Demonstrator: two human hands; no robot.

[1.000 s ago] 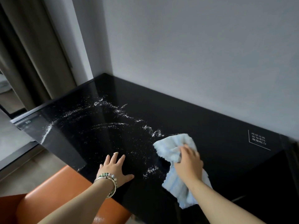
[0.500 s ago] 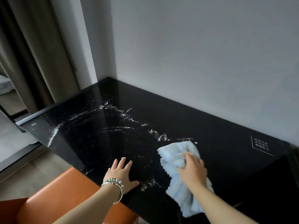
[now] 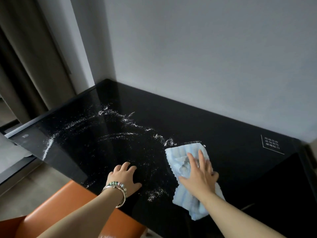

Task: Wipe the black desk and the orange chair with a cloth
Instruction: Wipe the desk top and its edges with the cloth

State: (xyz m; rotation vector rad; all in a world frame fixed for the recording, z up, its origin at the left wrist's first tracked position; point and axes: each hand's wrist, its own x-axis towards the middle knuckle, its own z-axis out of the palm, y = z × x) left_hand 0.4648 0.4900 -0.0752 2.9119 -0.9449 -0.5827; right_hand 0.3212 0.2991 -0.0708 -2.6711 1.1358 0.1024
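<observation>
The glossy black desk point(image 3: 223, 134) runs along a grey wall and is strewn with white powder point(image 3: 120, 133) across its left and middle. A light blue striped cloth point(image 3: 181, 155) lies on the desk near the front edge. My right hand point(image 3: 199, 172) presses flat on the cloth with straight, spread fingers. My left hand point(image 3: 125, 177), with beaded bracelets at the wrist, rests on the desk left of the cloth, its fingertips bent against the surface. The orange chair point(image 3: 68, 208) stands below the desk's front edge at the lower left.
A grey wall point(image 3: 205, 57) rises right behind the desk. Brown curtains point(image 3: 25, 66) hang at the far left beside a white pillar. White printed text in an angled frame point(image 3: 272, 145) marks the desk's right end. Pale floor shows at the lower left.
My right hand has flattened out on the cloth, fingers now straight instead of bunched, and the cloth is spread wider. My left hand's fingers have curled slightly. The powder is unchanged.
</observation>
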